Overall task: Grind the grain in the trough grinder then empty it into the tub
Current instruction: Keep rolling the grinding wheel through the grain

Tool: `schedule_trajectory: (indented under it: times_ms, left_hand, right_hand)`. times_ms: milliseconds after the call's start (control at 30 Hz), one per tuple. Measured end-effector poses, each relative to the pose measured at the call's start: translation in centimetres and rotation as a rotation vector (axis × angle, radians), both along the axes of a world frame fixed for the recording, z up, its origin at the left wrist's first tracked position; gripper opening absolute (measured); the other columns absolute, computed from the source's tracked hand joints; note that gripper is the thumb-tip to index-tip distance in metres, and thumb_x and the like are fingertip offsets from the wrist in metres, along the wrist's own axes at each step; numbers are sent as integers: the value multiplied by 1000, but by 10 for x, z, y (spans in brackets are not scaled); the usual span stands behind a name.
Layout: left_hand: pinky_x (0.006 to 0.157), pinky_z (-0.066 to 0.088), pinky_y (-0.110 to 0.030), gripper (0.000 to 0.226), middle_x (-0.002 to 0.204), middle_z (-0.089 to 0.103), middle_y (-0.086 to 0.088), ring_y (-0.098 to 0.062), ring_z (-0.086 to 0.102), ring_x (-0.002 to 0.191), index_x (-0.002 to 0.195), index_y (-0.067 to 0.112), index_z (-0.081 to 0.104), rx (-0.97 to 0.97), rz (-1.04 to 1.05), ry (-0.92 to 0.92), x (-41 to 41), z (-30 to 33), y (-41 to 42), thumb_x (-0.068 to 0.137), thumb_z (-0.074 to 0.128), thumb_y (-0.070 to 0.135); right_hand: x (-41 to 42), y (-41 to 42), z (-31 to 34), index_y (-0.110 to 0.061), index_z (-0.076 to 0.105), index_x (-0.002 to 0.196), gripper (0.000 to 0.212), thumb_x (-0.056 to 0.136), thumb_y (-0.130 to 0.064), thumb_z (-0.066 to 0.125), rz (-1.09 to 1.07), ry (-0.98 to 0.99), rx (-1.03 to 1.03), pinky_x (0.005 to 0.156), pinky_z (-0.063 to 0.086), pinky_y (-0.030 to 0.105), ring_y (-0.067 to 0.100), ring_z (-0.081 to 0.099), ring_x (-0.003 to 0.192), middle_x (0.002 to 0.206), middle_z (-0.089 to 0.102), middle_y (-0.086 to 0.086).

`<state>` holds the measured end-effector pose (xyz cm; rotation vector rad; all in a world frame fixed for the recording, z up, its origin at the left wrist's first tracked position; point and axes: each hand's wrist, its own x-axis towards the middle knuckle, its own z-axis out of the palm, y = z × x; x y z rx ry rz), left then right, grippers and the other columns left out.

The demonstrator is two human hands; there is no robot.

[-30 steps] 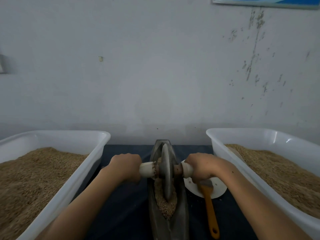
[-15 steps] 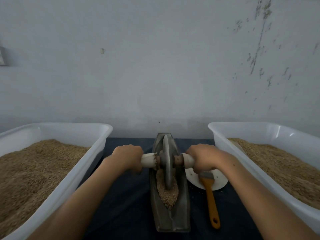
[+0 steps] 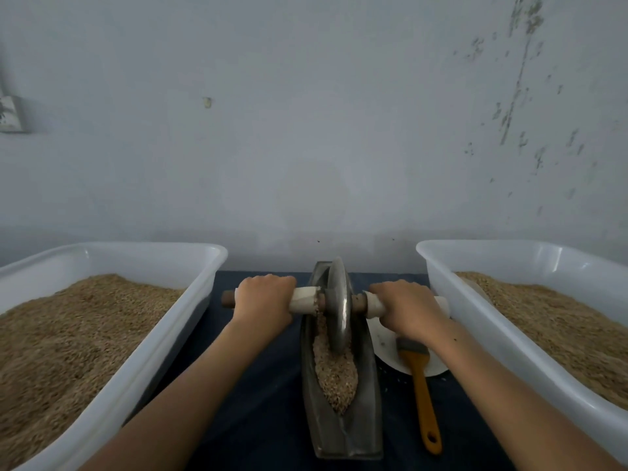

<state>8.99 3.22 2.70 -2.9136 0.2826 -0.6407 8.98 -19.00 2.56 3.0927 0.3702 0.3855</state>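
Note:
A grey boat-shaped trough grinder point(image 3: 365, 402) lies lengthwise on the dark table between my arms. Coarse tan grain point(image 3: 334, 372) fills its groove. A metal grinding wheel point(image 3: 338, 304) stands on edge in the far half of the trough, on a wooden axle with pale handles point(image 3: 304, 299). My left hand point(image 3: 263, 302) grips the left handle and my right hand point(image 3: 406, 309) grips the right one. A white tub point(image 3: 153, 348) heaped with grain sits at the left, and a second white tub point(image 3: 475, 321) with grain sits at the right.
An orange-handled brush point(image 3: 421, 385) lies on a white plate point(image 3: 385, 345) just right of the trough, under my right wrist. A pale wall stands close behind the table. Dark cloth point(image 3: 258, 402) covers the table between the tubs.
Both hands have rolled the wheel away from me toward the trough's far end. More of the grain in the near half is uncovered, and the camera has tilted down.

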Motion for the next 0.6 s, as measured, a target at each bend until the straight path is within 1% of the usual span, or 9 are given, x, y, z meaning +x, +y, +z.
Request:
schedule_trajectory:
  times_ms: [100, 200, 233, 300, 367, 433, 500, 600]
  left_hand:
    - [69, 37, -30, 26, 103, 63, 0, -20, 60, 94, 111, 20, 57, 68, 16, 151, 1, 6, 1, 86, 57, 29]
    - [69, 40, -31, 38, 102, 65, -2, -20, 62, 92, 112, 18, 59, 69, 21, 368, -1, 12, 6, 78, 66, 33]
    - [69, 42, -31, 41, 101, 67, -2, -20, 63, 91, 111, 18, 60, 58, 24, 441, -1, 13, 7, 75, 69, 34]
    - [70, 44, -30, 44, 97, 70, -2, -18, 64, 87, 111, 18, 62, 48, 34, 534, -1, 14, 9, 72, 72, 34]
    - [70, 44, -31, 44, 97, 69, -1, -18, 63, 86, 111, 19, 62, 37, 44, 526, 0, 14, 9, 71, 72, 34]
    - [69, 41, -31, 41, 100, 65, 1, -18, 60, 87, 111, 21, 60, 30, 49, 439, 1, 13, 7, 74, 70, 36]
    - [69, 38, -30, 34, 101, 64, 1, -19, 60, 91, 111, 23, 58, 29, 53, 293, 1, 9, 5, 79, 64, 35]
    - [68, 36, -29, 23, 99, 62, 2, -20, 59, 91, 108, 24, 55, -12, 42, 78, 1, 0, 3, 86, 56, 30]
  right_hand:
    - [-5, -1, 15, -30, 53, 88, 19, 81, -16, 64, 5, 240, -64, 61, 37, 25, 13, 55, 78, 89, 61, -6]
    - [-14, 0, 31, -29, 52, 78, 28, 75, -7, 68, -2, 499, -32, 54, 40, 22, 10, 55, 71, 81, 58, -5]
    - [-17, 0, 34, -28, 53, 79, 29, 74, -4, 68, -1, 559, -18, 54, 42, 21, 10, 56, 70, 81, 59, -3]
    - [-20, 2, 36, -26, 55, 81, 28, 74, -1, 67, 5, 598, -13, 54, 44, 20, 11, 57, 70, 81, 60, -1]
    - [-19, 3, 34, -24, 56, 83, 24, 76, -4, 67, -2, 557, -26, 59, 47, 22, 14, 59, 75, 86, 62, 1]
    - [-15, 3, 30, -24, 56, 88, 20, 78, -12, 68, -9, 454, -63, 61, 44, 24, 16, 59, 79, 86, 61, -1]
    - [-11, 4, 23, -24, 56, 91, 17, 82, -15, 66, -6, 290, -87, 63, 41, 27, 17, 59, 81, 87, 60, -2]
    - [-7, 6, 9, -26, 54, 92, 14, 88, -13, 56, -18, 3, -58, 70, 39, 31, 21, 60, 88, 96, 64, -1]
